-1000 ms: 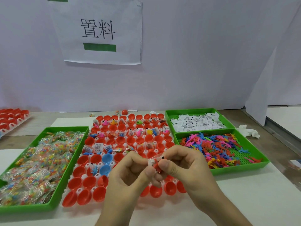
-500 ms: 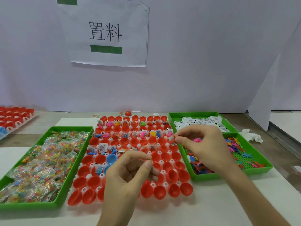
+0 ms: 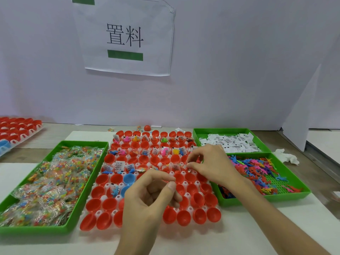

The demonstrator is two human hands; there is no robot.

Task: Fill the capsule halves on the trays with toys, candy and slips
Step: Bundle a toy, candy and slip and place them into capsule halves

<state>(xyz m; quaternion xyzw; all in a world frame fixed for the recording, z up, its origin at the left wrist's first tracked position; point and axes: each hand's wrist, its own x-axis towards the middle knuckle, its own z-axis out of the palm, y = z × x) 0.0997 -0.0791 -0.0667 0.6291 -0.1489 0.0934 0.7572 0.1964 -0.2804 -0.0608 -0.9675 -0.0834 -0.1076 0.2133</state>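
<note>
Left hand: my left hand [image 3: 152, 201] hovers over the near rows of the capsule tray [image 3: 99, 212], fingers curled, thumb by the forefinger tip; I see nothing in it.
Right hand: my right hand [image 3: 213, 166] is over the tray's right side, thumb and forefinger pinching a small white slip [image 3: 188, 163] just above a capsule row.
Capsule halves: the red capsule halves [image 3: 184, 216] in the near rows are unfilled; several far rows hold toys and slips; one blue half [image 3: 129, 178] sits left of centre.
Candy: candy packets [image 3: 46, 181] fill the green tray [image 3: 90, 184] on my left.
Slips: loose slips [image 3: 231, 142] lie in the far right tray [image 3: 226, 130].
Toys: coloured toys [image 3: 253, 168] lie in the near right tray [image 3: 266, 197].
Wall: a paper sign [image 3: 127, 37] hangs on it.
</note>
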